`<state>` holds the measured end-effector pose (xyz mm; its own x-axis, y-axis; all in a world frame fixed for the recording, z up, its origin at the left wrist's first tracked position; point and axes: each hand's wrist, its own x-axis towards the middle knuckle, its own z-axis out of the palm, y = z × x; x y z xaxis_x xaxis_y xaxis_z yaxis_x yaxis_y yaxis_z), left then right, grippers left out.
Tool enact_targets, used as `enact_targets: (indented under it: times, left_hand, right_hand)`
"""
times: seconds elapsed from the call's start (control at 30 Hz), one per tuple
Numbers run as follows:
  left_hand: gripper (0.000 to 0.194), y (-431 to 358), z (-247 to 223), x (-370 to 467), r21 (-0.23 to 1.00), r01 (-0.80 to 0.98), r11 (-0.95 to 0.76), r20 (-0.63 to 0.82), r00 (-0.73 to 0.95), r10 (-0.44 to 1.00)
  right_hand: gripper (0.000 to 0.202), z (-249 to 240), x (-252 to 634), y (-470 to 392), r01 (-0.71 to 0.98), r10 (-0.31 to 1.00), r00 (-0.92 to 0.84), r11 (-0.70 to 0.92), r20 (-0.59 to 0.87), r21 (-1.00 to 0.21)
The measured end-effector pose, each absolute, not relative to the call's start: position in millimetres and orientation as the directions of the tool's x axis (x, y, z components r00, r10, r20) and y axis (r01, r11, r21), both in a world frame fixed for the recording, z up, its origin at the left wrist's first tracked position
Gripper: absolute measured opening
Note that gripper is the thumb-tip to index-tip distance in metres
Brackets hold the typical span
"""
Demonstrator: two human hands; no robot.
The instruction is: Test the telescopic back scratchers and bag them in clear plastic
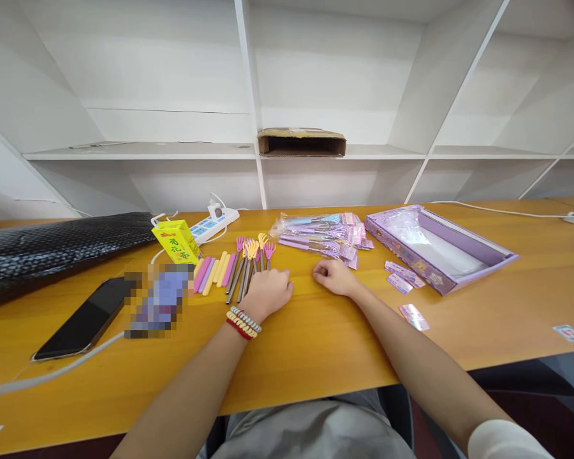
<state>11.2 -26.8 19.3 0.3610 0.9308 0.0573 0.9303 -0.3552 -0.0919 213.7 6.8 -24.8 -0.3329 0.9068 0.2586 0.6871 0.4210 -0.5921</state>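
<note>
My left hand (268, 293), with bracelets on its wrist, rests on the table at the near end of several metal rods with pink and yellow hand-shaped tips (252, 248). Its fingers are curled, and what they hold, if anything, is hidden. My right hand (333, 276) lies on the table with fingers curled in, just below the bagged purple pieces (323, 236); whether something is inside is not visible. Left of the rods lie several pink, purple and yellow tubes (215, 273). A purple open box (414, 255) and small printed cards (400, 280) are on the right.
A yellow drink carton (176, 242), a white power strip (215, 226), a black phone (83, 319) and a white cable (67, 368) occupy the left side. A black textured roll (67, 252) lies behind. One cardboard box (302, 134) sits on the white shelf (172, 151).
</note>
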Motion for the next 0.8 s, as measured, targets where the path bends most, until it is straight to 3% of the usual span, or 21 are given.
enact_targets:
  times: [0.2, 0.33, 0.57, 0.8]
  left_hand:
    - [0.036, -17, 13, 3, -0.054, 0.998, -0.044, 0.141, 0.052, 0.989]
    - [0.039, -8, 11, -6, 0.007, 0.998, 0.067, 0.150, -0.068, 0.986]
    - [0.045, -3, 10, -9, 0.019, 0.998, 0.065, 0.156, -0.067, 0.985]
    - [0.037, 0, 9, -9, 0.020, 0.997, 0.078, 0.157, -0.080, 0.984]
  right_hand:
    - [0.013, -24, 215, 7, 0.724, 0.906, -0.369, 0.420, 0.208, -0.547]
    - [0.013, -23, 215, 6, 0.736, 0.905, -0.378, 0.421, 0.195, -0.531]
    - [0.014, -22, 215, 6, 0.748, 0.905, -0.380, 0.422, 0.191, -0.511]
    - [0.015, -21, 215, 5, 0.751, 0.909, -0.376, 0.414, 0.182, -0.515]
